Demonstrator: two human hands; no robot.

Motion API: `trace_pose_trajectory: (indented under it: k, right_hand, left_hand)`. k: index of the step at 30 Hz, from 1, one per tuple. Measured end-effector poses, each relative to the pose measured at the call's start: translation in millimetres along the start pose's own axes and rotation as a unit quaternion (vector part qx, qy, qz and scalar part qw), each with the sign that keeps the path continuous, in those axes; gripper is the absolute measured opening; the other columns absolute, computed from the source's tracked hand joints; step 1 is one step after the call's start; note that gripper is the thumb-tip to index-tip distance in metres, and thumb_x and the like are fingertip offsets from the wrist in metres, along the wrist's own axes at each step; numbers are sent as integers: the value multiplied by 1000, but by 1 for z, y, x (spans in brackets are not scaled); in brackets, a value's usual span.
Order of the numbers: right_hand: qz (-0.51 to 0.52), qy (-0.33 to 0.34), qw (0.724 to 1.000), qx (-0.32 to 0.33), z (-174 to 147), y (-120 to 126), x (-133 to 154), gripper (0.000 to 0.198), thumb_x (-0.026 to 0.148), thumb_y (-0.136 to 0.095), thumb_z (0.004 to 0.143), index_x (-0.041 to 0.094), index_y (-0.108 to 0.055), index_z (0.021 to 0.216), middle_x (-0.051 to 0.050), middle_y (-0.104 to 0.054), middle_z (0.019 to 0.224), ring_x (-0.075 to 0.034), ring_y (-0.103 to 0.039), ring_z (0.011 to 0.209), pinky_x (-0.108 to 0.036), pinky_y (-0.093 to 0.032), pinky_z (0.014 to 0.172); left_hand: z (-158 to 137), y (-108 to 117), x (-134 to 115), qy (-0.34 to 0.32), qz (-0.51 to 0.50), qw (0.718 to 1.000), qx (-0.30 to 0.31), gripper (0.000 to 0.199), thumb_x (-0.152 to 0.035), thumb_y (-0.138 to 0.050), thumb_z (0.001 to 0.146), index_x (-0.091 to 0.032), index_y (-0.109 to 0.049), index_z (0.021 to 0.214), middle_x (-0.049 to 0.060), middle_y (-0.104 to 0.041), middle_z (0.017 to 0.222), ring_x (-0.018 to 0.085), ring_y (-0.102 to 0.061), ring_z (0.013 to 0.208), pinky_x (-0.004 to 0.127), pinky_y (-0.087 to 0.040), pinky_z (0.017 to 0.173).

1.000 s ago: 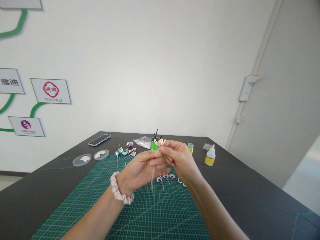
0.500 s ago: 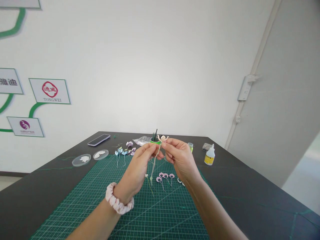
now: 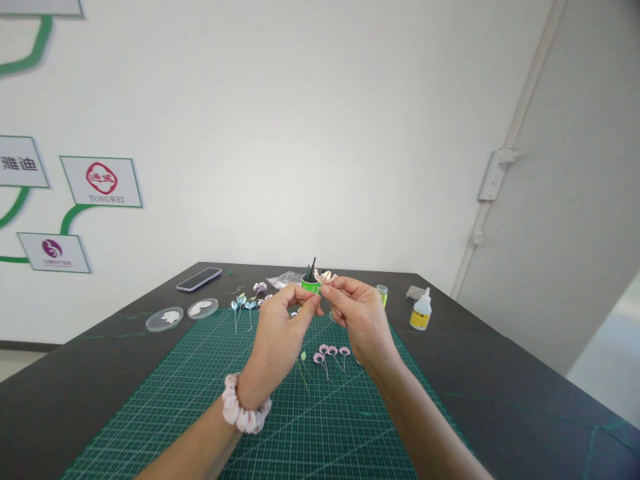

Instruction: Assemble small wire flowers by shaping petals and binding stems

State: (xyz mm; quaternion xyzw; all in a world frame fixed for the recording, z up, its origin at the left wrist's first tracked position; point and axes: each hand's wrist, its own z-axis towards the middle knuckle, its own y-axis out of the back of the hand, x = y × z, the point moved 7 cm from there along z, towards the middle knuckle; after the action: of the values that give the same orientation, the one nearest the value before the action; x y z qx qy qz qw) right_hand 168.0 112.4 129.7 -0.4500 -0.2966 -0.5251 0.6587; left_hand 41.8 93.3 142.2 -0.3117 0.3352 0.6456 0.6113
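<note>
Head view: raised before you, the flower (image 3: 325, 275) sat just above your right hand (image 3: 361, 315), which pinched its base, while your left hand (image 3: 283, 327), farther off, pinched the stem (image 3: 319, 291) slanting down-left.

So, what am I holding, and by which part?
A pale flower, by its stem below the petals, in your right hand; whether your left hand grips is unclear.

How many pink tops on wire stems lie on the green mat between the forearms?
4: the leftmost pink top, another pink top just behind it, a third pink top to their right, and the rightmost pink top. The right hand may hide more.
</note>
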Motion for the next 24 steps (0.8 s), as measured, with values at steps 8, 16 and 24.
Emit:
trace_pose_trajectory:
  k: [8, 16, 24]
  right_hand:
    - [-29, 8, 999, -15, -2, 1, 6, 22, 35, -77, 61, 15, -68, 61, 4, -50, 46, -4, -29, 39, -21, -18, 40]
    - [-34, 4, 999, -21, -3, 1, 7, 23, 36, -76, 59, 15, -68, 62, 4, -51, 46, -5, -30, 39, -21, -18, 39]
    - [-41, -1, 999, -24, -2, 3, 5, 23, 37, -76, 59, 15, -68, 62, 5, -50, 46, -5, -30, 40, -21, -19, 39]
  left_hand:
    - [0, 4, 2, -2, 8, 1000, -26, 19, -16, -64, 78, -18, -64, 59, 0, -65, 60, 15, -54, 62, 27, -37, 64]
    - [0, 2, 3, -2, 42, 999, -4, 20, -22, -60, 81, -18, -62, 61, -1, -64, 62, 14, -57, 64, 27, -43, 68]
    - [1, -1, 9, 12, 7, 1000, 9, 19, -24, -58, 82, -17, -62, 64, -1, -64, 62, 13, -58, 65, 26, -44, 69]
